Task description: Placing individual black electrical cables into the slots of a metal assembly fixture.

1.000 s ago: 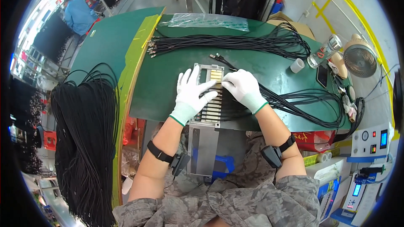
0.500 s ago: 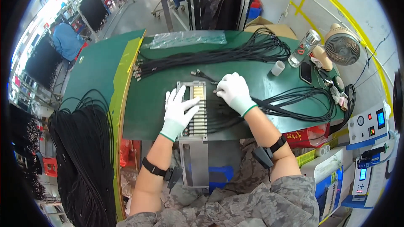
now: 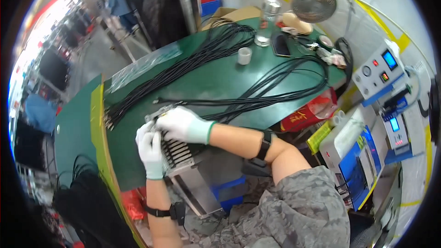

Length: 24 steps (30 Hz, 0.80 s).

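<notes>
A metal fixture [image 3: 195, 192] with a row of narrow slots juts over the table's near edge, thin black cable ends lying side by side in the slots. My left hand [image 3: 150, 150], in a white glove, is at the fixture's left side with its fingers bent in near the far end. Over that far end, my right hand [image 3: 183, 125], gloved too, pinches a black cable's end; the fingers hide most of it. The two hands' fingertips meet there. Just beyond the right hand, a bundle of black cables [image 3: 257, 93] runs off to the right in loops.
Another long cable bundle [image 3: 172, 66] crosses the green table [image 3: 206, 76] farther back. White cup [image 3: 244, 56], glass bottle [image 3: 267, 22], phone [image 3: 280, 44] and fan [image 3: 314, 3] stand at the far right. Black cables [image 3: 87, 202] hang at the left; control boxes [image 3: 379, 72] are at right.
The view has swung to the right. My right hand has moved left from beside the fixture to its far end, meeting my left hand, whose spread fingers have now bent inward.
</notes>
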Available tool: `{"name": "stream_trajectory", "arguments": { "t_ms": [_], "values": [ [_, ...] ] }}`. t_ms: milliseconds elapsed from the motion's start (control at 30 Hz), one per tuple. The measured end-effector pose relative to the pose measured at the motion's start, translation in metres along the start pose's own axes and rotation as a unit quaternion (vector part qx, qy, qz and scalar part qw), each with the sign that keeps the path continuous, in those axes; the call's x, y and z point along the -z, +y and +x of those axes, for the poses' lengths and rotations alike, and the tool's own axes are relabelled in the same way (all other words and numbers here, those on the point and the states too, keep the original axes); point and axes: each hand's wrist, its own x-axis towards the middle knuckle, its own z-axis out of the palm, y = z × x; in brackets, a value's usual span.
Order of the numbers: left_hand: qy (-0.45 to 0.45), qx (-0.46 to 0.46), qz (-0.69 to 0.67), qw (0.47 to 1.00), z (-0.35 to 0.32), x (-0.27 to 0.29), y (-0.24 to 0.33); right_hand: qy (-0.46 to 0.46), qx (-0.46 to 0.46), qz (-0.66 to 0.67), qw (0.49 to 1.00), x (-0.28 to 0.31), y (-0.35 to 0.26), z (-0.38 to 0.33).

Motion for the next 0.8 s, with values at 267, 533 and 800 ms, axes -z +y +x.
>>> {"name": "stream_trajectory", "arguments": {
  "t_ms": [267,533,800],
  "values": [
    [0.124,0.139,-0.041,0.982,0.008,-0.01,0.004,-0.008,-0.041,-0.023,0.999,0.032,0.051,-0.024],
    [0.102,0.135,0.068,0.983,0.003,-0.007,-0.001,-0.029,-0.064,-0.109,0.992,0.025,0.041,-0.015],
    [0.061,0.154,0.071,0.984,0.005,-0.003,-0.002,0.011,-0.019,-0.173,0.985,0.023,0.042,-0.014]
  ]
}}
